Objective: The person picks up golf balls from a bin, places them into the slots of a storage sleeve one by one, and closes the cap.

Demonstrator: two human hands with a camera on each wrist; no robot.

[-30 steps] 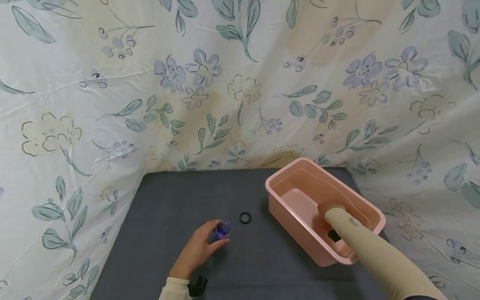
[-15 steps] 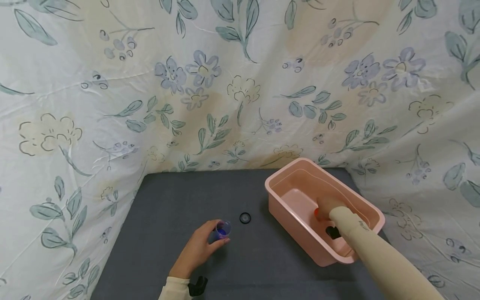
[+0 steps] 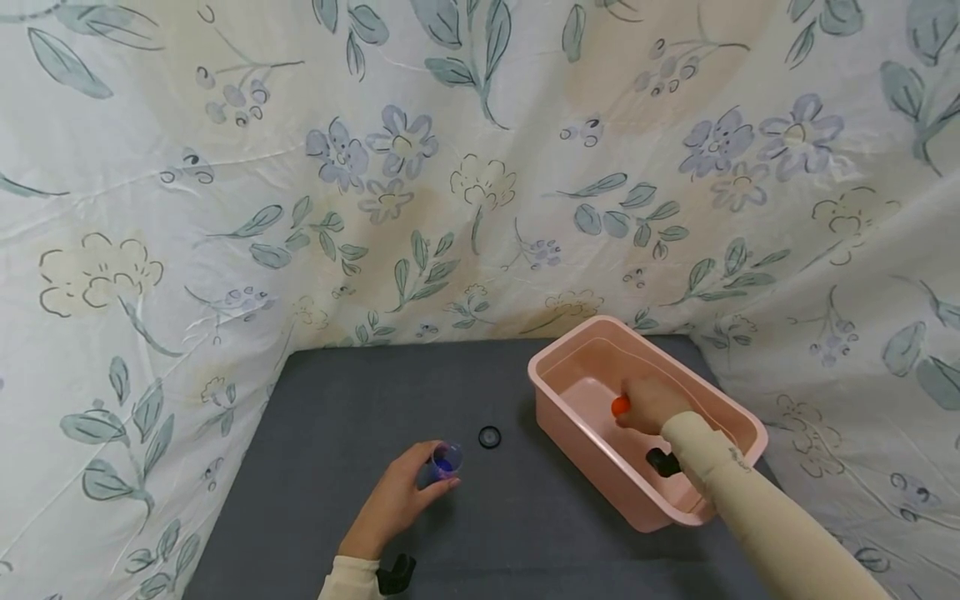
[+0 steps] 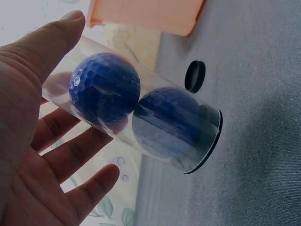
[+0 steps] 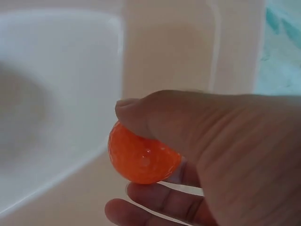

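My left hand [image 3: 399, 498] holds a clear plastic tube [image 4: 157, 106] upright on the dark table, thumb on one side and fingers on the other. Inside the tube sit two dimpled blue golf balls [image 4: 104, 87], one above the other, and a black rim closes its bottom end. My right hand [image 3: 654, 406] is inside the pink bin, pinching an orange golf ball [image 5: 142, 155] between thumb and fingers. A small round black cap [image 3: 490, 437] lies on the table just beyond the tube, to its right.
The pink bin [image 3: 573, 433] stands at the table's right side, set at an angle. A dark grey cloth [image 3: 352, 400] covers the table. Floral fabric [image 3: 480, 183] hangs behind it and along both sides.
My right hand has risen from deep in the bin and shifted slightly left, bringing the orange golf ball into sight. The left hand and the tube have stayed in place.
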